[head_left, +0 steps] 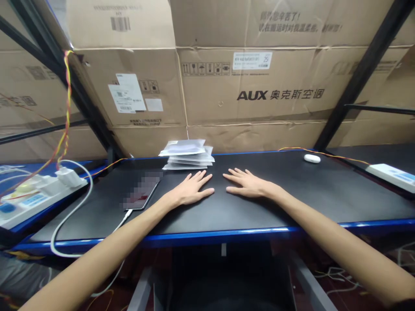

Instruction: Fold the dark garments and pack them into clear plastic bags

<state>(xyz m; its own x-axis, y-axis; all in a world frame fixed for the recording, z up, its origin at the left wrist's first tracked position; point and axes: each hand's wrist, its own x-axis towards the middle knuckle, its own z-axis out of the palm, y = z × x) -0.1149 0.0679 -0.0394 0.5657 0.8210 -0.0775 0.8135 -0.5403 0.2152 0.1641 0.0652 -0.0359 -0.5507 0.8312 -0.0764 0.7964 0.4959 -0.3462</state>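
Note:
My left hand (191, 189) lies flat on the black tabletop (246, 216), fingers spread and holding nothing. Across a small gap, my right hand (248, 183) rests palm down in the same way, its fingers apart. Just beyond my left fingertips sits an uneven stack of white, translucent packets (188, 154); I am not touching it, and what the packets contain cannot be made out. A phone (142, 194) with a blurred screen lies left of my left hand, a white charging cable (125, 219) plugged into its near end.
A small white rounded case (311, 158) lies at the back right. Power strips stand at left (42, 194) and right (394, 176). Large cardboard (210, 103) walls off the back between black metal posts (356, 73). The table has a blue front edge (227, 236).

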